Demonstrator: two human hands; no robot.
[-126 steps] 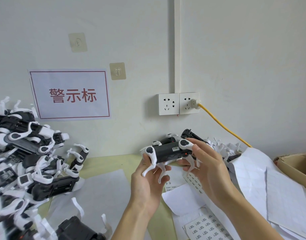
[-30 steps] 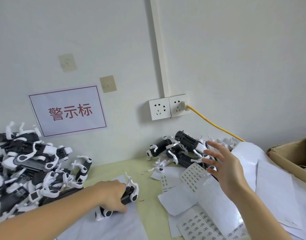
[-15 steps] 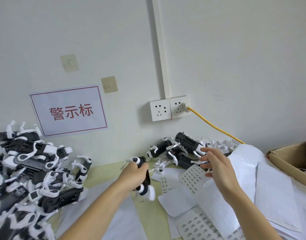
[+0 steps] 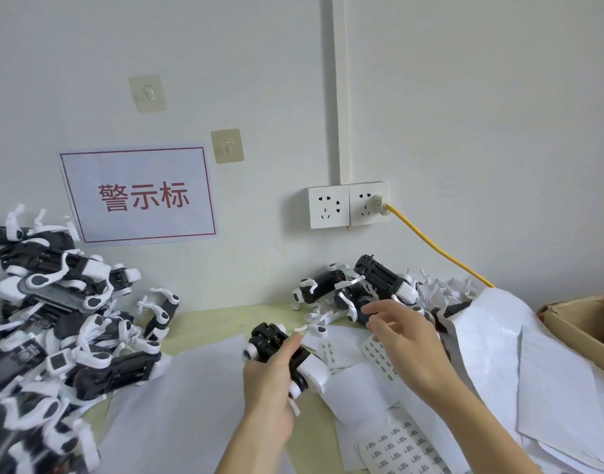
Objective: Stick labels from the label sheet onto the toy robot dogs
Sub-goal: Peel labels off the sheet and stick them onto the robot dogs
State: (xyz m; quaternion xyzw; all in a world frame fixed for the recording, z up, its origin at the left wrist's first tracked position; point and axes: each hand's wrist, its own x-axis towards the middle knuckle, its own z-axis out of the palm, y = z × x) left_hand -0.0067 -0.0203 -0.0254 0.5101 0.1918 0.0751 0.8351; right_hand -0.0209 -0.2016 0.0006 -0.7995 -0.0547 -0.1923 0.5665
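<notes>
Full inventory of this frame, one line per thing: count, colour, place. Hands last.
Held toy robot dog: one, black and white, centre, in left hand.
Pile of toy robot dogs: many, black and white, left.
Smaller cluster of toy robot dogs: several, by wall right of centre.
Label sheets: several, white with small printed labels, bottom centre and under right hand.
Blank white paper sheets: stack, right.
Cardboard box: one, brown, far right.
Wall sign: one, white, red characters.
Wall sockets: two, white.
Yellow cable: one, plugged into right socket.
Left hand: grips dog.
Right hand: fingers loose, above label sheets.
</notes>
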